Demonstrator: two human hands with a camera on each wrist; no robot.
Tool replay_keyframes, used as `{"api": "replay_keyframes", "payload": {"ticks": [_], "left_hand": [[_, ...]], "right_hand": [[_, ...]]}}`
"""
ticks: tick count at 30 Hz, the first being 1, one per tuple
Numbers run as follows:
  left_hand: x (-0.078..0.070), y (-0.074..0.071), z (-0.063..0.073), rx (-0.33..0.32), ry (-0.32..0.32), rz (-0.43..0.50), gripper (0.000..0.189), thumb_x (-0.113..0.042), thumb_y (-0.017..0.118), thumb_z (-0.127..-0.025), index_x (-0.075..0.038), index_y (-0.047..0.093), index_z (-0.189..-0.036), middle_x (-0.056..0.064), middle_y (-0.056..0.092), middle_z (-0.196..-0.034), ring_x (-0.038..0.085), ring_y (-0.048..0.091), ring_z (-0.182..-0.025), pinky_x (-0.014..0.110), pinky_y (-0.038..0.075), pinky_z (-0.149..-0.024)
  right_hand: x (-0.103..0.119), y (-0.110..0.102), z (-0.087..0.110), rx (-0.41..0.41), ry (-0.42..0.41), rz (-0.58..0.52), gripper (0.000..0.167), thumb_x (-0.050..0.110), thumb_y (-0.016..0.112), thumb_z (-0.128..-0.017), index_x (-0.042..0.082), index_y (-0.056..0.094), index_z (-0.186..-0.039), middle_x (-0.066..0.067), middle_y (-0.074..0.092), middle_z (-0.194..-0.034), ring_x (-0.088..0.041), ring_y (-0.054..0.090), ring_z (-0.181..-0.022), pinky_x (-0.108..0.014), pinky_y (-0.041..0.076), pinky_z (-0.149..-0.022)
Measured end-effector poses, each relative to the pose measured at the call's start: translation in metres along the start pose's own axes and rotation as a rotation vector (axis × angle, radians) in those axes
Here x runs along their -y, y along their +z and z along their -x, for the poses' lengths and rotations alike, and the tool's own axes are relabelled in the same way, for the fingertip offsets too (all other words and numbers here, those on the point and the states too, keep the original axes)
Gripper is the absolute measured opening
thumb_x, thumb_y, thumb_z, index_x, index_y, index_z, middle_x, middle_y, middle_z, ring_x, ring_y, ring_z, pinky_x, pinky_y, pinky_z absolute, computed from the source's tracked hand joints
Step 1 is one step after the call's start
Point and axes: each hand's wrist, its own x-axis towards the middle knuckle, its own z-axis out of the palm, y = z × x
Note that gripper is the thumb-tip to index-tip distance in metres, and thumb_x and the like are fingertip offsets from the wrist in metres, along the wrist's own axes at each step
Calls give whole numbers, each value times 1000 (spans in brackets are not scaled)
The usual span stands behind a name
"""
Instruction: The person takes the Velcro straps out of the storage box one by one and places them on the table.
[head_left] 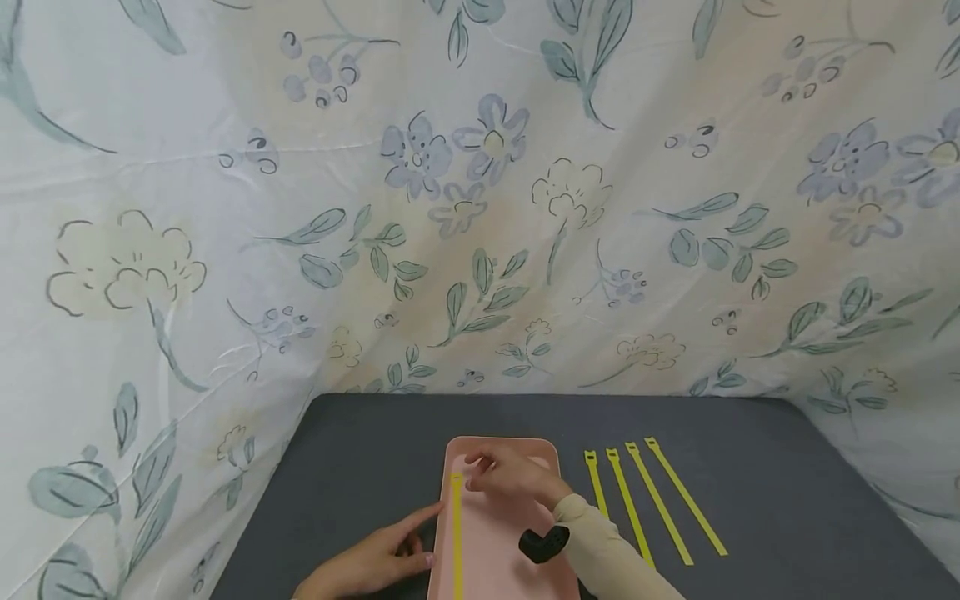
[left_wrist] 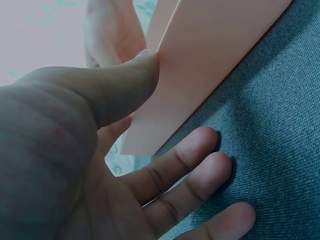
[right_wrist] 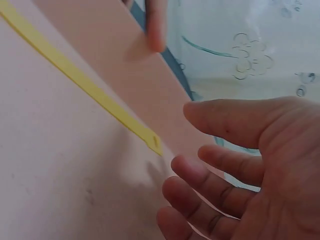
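Observation:
A pink tray [head_left: 498, 546] with raised walls lies at the front of the table. Inside it, along the left wall, runs a yellow hook-and-loop cable tie [head_left: 457, 533], its slotted head toward the far end. My right hand [head_left: 513, 475] is over the tray with fingers loosely bent; in the right wrist view the cable tie's head [right_wrist: 156, 142] lies just beyond its fingertips, with nothing held. My left hand [head_left: 375, 554] is at the tray's left side, thumb tip touching the rim and index finger stretched along the wall. Its other fingers [left_wrist: 192, 187] spread over the table.
Several more yellow cable ties [head_left: 660, 504] lie side by side on the dark grey table [head_left: 375, 450], right of the tray, heads pointing away; the right forearm partly covers some. A black wrist device [head_left: 543, 544] sits at the right sleeve. Floral cloth [head_left: 480, 208] hangs behind and beside the table.

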Motion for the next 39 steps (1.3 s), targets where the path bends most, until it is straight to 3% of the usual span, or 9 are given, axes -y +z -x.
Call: {"api": "replay_keyframes", "payload": {"ticks": [4, 6, 9, 13, 17, 20, 29, 35, 39], "left_hand": [[16, -2, -5, 15, 44, -30, 66, -27, 57, -105, -15, 25, -162, -2, 60, -91, 4, 54, -75, 25, 45, -65], [39, -2, -11, 26, 51, -2, 67, -34, 59, -104, -24, 26, -162, -5, 62, -92, 3, 56, -75, 24, 46, -65], [31, 1, -10, 6, -3, 46, 67, -35, 60, -103, -22, 29, -161, -1, 63, -91, 5, 57, -73, 24, 46, -65], [40, 2, -12, 24, -15, 79, 69, -36, 61, -102, -23, 28, -161, -4, 62, -91, 3, 58, -76, 22, 46, -67], [83, -1, -24, 50, -31, 131, 70, -44, 64, -99, -38, 29, -159, -4, 65, -94, 5, 61, -79, 23, 49, -67], [92, -3, -27, 44, -25, 133, 69, -45, 65, -98, -40, 31, -158, -1, 67, -95, 8, 63, -79, 25, 50, -66], [79, -6, -22, 2, -6, 47, 71, -49, 65, -97, -38, 31, -158, -3, 66, -92, 6, 61, -74, 25, 48, -63], [61, -6, -17, 29, -64, 41, 74, -45, 63, -99, -32, 24, -162, -5, 63, -95, 6, 59, -79, 26, 47, -65], [52, -6, -13, 18, -54, 68, 73, -45, 65, -98, -32, 29, -160, -3, 64, -94, 8, 60, -77, 26, 47, -64]], "right_hand": [[-3, 8, -6, 41, -4, -14, 51, 18, 74, -93, 4, 58, -139, -9, 68, -112, -16, 60, -91, -37, 50, -83], [-5, 13, -8, 39, 3, -11, 51, 16, 75, -91, 1, 58, -138, -5, 67, -99, -15, 58, -84, -32, 47, -77], [-7, 19, -10, 14, 5, 11, 50, 13, 77, -90, -2, 59, -135, -1, 61, -86, -14, 52, -75, -27, 42, -69], [-8, 24, -10, -1, -20, 50, 44, 12, 76, -89, -1, 63, -128, 1, 57, -82, -12, 50, -71, -26, 40, -67], [-10, 27, -10, -10, -52, 100, 33, 16, 78, -87, 3, 68, -117, 4, 51, -74, -9, 49, -67, -25, 39, -66], [-9, 31, -11, -35, -55, 142, 35, 20, 80, -86, 7, 69, -116, 6, 48, -69, -8, 47, -61, -23, 37, -62], [-1, 37, -17, -72, 25, 303, 48, 31, 83, -83, 14, 67, -125, 8, 51, -69, -7, 48, -59, -24, 37, -57], [1, 39, -17, -78, 37, 313, 25, 28, 84, -82, 16, 65, -93, 9, 53, -71, -6, 48, -62, -25, 38, -59], [0, 40, -18, -85, 36, 312, 26, 29, 84, -81, 19, 60, -81, 10, 50, -69, -6, 45, -60, -25, 34, -57]]}}
